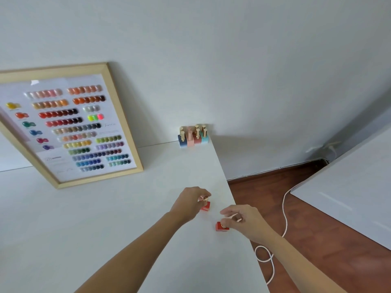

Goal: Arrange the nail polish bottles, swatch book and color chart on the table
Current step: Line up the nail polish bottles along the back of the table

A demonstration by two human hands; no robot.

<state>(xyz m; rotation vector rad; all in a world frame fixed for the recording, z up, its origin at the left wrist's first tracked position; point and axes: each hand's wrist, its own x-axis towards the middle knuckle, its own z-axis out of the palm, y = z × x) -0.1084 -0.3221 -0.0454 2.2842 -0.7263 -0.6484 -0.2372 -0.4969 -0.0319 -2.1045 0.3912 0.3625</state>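
Note:
My left hand (190,203) grips the gold cap of a red nail polish bottle (205,206) standing on the white table (105,218) near its right edge. My right hand (243,220) pinches the gold cap of a second red bottle (220,226), a little nearer to me and closer to the edge. Several more bottles (193,137) in blue, pink, red and light blue stand grouped at the table's far right corner against the wall. The framed color chart (69,125) leans on the wall at the back left. No swatch book is in view.
The table's right edge runs diagonally just right of my hands; beyond it lies wooden floor (317,218) with a white cable (284,225) looping across. Another white surface (349,187) stands at the right.

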